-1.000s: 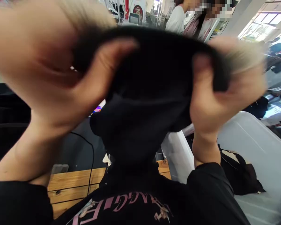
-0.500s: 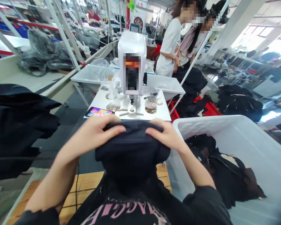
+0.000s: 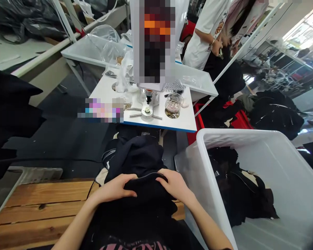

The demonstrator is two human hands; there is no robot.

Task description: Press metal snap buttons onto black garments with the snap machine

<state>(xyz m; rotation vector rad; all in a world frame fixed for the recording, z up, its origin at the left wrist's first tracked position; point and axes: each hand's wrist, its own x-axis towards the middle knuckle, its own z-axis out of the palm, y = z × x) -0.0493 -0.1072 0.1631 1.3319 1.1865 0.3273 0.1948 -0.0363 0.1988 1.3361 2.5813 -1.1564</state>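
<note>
My left hand and right hand both grip the black garment, lower centre. It is bunched on my lap. The white press table above it is unused.

Bare forearms; a black top with seemingly pink lettering.
</note>
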